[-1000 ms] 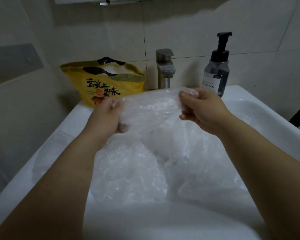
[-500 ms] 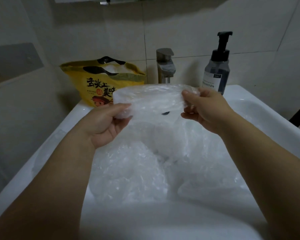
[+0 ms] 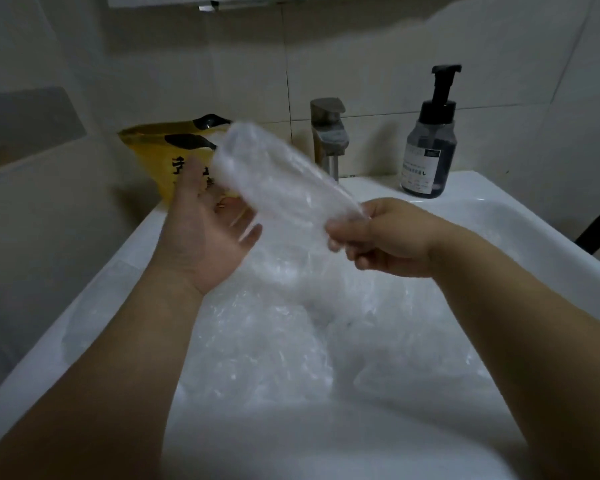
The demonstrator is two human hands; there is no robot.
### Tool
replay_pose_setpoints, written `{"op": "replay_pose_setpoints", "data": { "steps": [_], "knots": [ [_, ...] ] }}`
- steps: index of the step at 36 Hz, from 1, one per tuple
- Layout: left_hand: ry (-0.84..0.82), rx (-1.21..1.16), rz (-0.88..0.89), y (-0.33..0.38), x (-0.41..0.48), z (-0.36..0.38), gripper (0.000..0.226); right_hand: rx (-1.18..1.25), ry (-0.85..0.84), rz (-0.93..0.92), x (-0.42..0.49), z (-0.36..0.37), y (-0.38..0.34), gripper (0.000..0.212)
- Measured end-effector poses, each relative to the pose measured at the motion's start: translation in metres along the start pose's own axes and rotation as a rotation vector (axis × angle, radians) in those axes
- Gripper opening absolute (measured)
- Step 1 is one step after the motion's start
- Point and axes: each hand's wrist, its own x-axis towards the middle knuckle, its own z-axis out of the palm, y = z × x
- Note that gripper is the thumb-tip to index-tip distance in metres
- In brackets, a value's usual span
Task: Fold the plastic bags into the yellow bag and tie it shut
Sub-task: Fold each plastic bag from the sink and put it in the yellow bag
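The crinkled yellow plastic bag (image 3: pixel 146 147) at ten o'clock bears large black Chinese characters (image 3: pixel 180 165), mostly covered and none readable whole. The dark-capped clear pump bottle (image 3: pixel 430 133) at two o'clock carries a pale label (image 3: pixel 417 169); its small print is too blurred to read.

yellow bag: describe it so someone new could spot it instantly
Find the white sink against the tiled wall. At its back left corner, left of the metal faucet, stands the yellow bag. Unlike the clear plastic bags in the basin, it is opaque, with black handles and black lettering.
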Motion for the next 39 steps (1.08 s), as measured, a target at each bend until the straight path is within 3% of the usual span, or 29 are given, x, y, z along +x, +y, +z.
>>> {"op": "replay_pose_setpoints", "data": {
  "steps": [2, 3, 4, 6, 8, 10, 15, 19, 22, 26, 30, 32, 34, 36, 38, 39],
  "knots": [
    [-0.105, 0.084, -0.1, -0.01, -0.003, 0.005, 0.132, 0.143, 0.056, -0.048, 0.005, 0.014, 0.002, 0.006],
    [-0.191, 0.167, -0.157, -0.02, -0.005, 0.009, 0.135, 0.164, 0.067, -0.062, 0.006, 0.021, 0.005, 0.005],
    [-0.27, 0.256, -0.193, -0.029, -0.007, 0.014, 0.127, 0.154, 0.065, -0.072, 0.008, 0.028, 0.008, 0.006],
    [-0.289, 0.362, -0.162, -0.045, -0.009, 0.027, 0.087, 0.097, 0.041, -0.096, 0.011, 0.038, 0.013, 0.012],
    [-0.145, 0.375, -0.104, -0.051, -0.007, 0.034, 0.043, 0.024, 0.033, -0.117, 0.013, 0.043, 0.017, 0.01],
    [-0.054, 0.349, -0.074, -0.049, -0.005, 0.036, 0.025, -0.016, 0.033, -0.123, 0.013, 0.044, 0.018, 0.002],
    [-0.073, 0.198, -0.037, -0.028, 0.0, 0.026, 0.018, -0.07, -0.037, -0.047, 0.013, 0.04, 0.018, 0.01],
    [0.036, -0.023, 0.033, -0.004, 0.0, 0.013, 0.012, -0.05, -0.096, 0.043, 0.01, 0.031, 0.015, 0.01],
    [0.081, -0.137, 0.04, 0.008, -0.001, 0.003, 0.027, -0.015, -0.126, 0.075, 0.009, 0.026, 0.013, 0.012],
    [0.114, -0.107, 0.01, 0.009, -0.002, -0.003, 0.045, 0.009, -0.184, 0.099, 0.008, 0.025, 0.014, 0.017],
    [0.012, -0.115, -0.007, 0.01, -0.003, -0.004, 0.054, 0.054, -0.17, 0.108, 0.006, 0.025, 0.014, 0.012],
    [-0.011, -0.084, -0.021, 0.011, -0.004, -0.004, 0.05, 0.072, -0.151, 0.102, 0.005, 0.024, 0.012, 0.009],
    [0.082, -0.027, -0.027, 0.01, -0.003, -0.003, 0.033, 0.072, -0.174, 0.091, 0.003, 0.024, 0.009, 0.013],
    [0.2, -0.013, -0.05, 0.009, -0.001, -0.002, 0.009, 0.141, -0.262, 0.063, 0.002, 0.023, 0.007, 0.037],
    [0.266, -0.059, -0.086, 0.009, -0.001, -0.001, 0.007, 0.308, -0.322, 0.007, 0.002, 0.02, 0.005, 0.058],
    [0.283, -0.074, -0.102, 0.009, 0.0, -0.001, 0.01, 0.388, -0.309, -0.038, 0.002, 0.02, 0.004, 0.055]
  ]
}}
